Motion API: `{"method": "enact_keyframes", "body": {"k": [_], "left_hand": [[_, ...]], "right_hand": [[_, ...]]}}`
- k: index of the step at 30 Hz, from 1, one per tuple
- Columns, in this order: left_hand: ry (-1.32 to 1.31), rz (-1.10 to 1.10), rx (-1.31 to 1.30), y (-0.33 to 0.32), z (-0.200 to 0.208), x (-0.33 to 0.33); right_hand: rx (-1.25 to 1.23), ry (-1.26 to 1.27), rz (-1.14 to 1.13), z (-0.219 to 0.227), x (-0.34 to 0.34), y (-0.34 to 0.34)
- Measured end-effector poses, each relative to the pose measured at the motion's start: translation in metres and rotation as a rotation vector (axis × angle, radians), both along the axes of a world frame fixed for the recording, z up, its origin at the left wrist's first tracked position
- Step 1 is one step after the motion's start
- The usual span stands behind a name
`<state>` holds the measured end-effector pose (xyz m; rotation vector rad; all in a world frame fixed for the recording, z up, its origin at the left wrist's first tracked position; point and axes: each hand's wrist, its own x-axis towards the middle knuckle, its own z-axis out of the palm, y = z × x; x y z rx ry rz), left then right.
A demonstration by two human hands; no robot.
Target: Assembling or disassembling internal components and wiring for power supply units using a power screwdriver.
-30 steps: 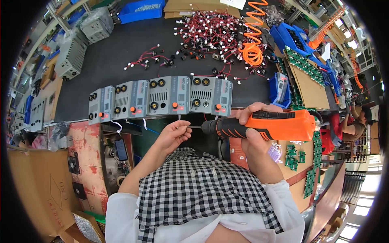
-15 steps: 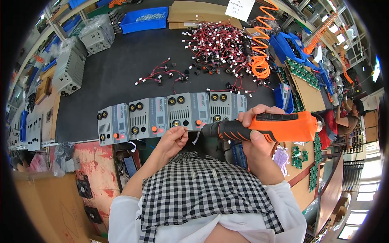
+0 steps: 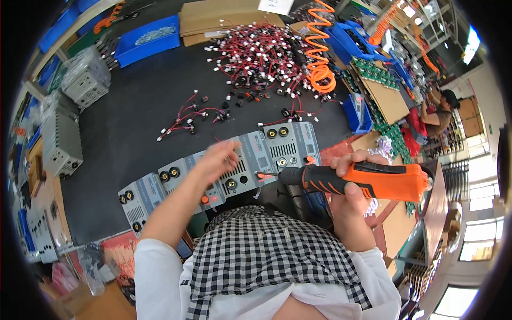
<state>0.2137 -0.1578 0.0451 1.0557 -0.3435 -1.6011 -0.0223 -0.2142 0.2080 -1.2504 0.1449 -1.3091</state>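
My right hand (image 3: 349, 213) is wrapped round an orange and black electric screwdriver (image 3: 386, 181). Its thin bit points left, with the tip over the lower edge of a grey machine front panel (image 3: 248, 154). Above the upper left part of that same panel is my left hand (image 3: 218, 160), smeared by motion; whether it holds anything cannot be made out. Several such panels with vent slots, round brass-centred sockets and orange knobs stand in a row along the bench's near edge. The rightmost panel (image 3: 290, 144) lies just beyond the screwdriver's nose.
Red-and-black wired connectors (image 3: 256, 53) are heaped at the back, with a few loose ones (image 3: 194, 114) nearer. An orange coiled hose (image 3: 320, 53) hangs beside them. Blue bins (image 3: 149, 40), grey metal housings (image 3: 61, 138) and green circuit boards (image 3: 376, 74) surround the bench. A person (image 3: 440, 114) is at far right.
My left hand has left the screwdriver's bit and moved up and left over the panels. The screwdriver has shifted slightly right and down. The whole view has turned, and the panel row now slants.
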Motion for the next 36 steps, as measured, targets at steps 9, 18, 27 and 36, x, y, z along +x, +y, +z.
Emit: {"method": "enact_keyframes", "body": {"k": [9, 18, 27, 36], "left_hand": [[-1.751, -0.166, 0.162, -0.111, -0.01, 0.074], [-0.741, 0.223, 0.001, -0.11, -0.018, 0.093], [0.255, 0.685, -0.541, 0.009, 0.071, 0.057], [0.349, 0.907, -0.62, 0.157, 0.068, -0.074]], "right_hand": [[-0.035, 0.14, -0.354, 0.006, -0.039, 0.015], [-0.076, 0.099, -0.313, 0.012, -0.047, -0.003], [-0.136, 0.033, 0.112, 0.016, -0.025, -0.05], [-0.071, -0.064, 0.452, 0.006, 0.011, -0.072]]}}
